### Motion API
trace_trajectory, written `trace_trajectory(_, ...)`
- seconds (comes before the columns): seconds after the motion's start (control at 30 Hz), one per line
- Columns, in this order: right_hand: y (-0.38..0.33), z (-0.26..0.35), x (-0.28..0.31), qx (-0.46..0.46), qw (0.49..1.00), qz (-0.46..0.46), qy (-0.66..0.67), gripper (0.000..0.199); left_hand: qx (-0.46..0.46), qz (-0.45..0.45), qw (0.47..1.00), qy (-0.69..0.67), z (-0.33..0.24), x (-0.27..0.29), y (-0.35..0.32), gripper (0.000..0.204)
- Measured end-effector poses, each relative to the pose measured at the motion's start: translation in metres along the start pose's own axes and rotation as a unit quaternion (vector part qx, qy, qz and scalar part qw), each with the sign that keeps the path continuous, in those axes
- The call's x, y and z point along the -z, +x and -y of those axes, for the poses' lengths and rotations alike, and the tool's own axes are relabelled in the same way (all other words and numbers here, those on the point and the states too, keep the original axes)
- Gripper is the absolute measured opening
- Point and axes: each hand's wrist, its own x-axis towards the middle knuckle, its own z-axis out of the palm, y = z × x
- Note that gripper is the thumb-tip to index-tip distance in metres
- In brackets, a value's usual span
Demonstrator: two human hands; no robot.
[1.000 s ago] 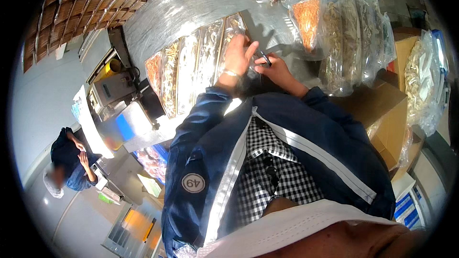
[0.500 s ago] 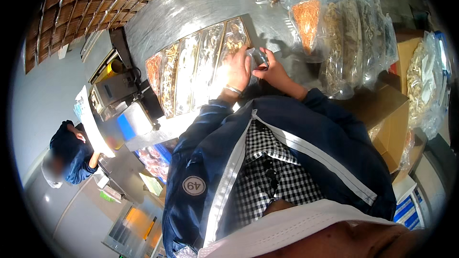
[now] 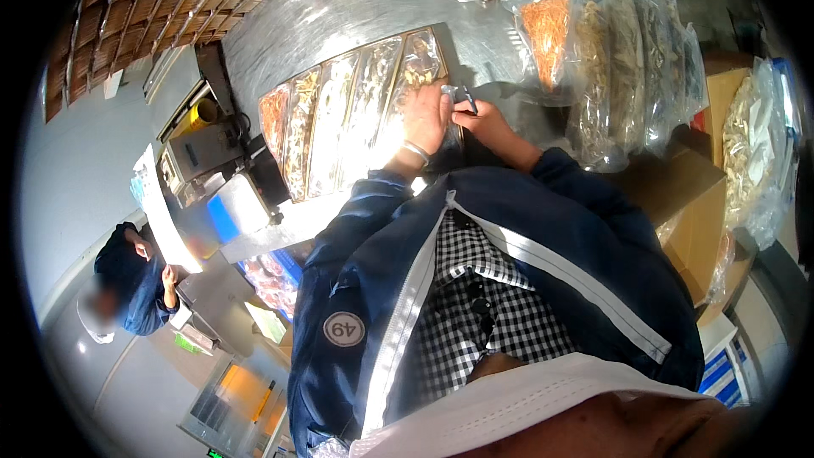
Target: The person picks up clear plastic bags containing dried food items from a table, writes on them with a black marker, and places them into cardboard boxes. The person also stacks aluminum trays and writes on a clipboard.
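Note:
A tray with dark dividers [image 3: 395, 72] stands before me on the metal table. Its long slots hold clear bags of dried food, with orange shreds [image 3: 273, 119] at the left end. My left hand [image 3: 426, 119] is at the near end of the rightmost bag [image 3: 421, 59], fingers closed at a bit of clear plastic [image 3: 449, 93]. Close beside it, my right hand [image 3: 487, 125] is closed on a small dark tool with a loop [image 3: 468, 102]. The tool's exact kind is too small to make out. Strong glare washes out the middle bags.
Right of the tray lie a bag of orange shreds [image 3: 545, 34] and long clear bags of dried food [image 3: 623, 76]. An open cardboard box [image 3: 691, 220] stands at my right. Wooden lattice [image 3: 161, 8] is at upper left; another person [image 3: 131, 280] works at far left.
My right fingers have drawn in, and the dark tool has turned between my hands. My left hand stays nearly in place. The other person's hands have come closer together.

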Motion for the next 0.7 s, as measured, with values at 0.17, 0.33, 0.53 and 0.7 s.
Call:
trace_trajectory(0.17,0.010,0.014,0.012,0.019,0.985,-0.142,-0.096,0.030,-0.009,-0.024,0.999,-0.022,0.000,-0.001,-0.004,0.030)
trace_trajectory(0.33,0.016,0.016,0.015,0.131,0.979,-0.006,-0.154,0.024,0.026,-0.009,0.993,-0.112,-0.004,0.008,-0.027,0.045)
trace_trajectory(0.53,0.001,0.006,0.009,0.037,0.992,-0.014,-0.120,0.031,0.091,0.060,0.971,-0.215,0.000,0.026,-0.056,0.044)
trace_trajectory(0.7,-0.012,0.012,0.012,-0.101,0.991,0.059,-0.066,0.031,0.068,0.144,0.970,-0.182,0.004,0.028,-0.057,0.044)
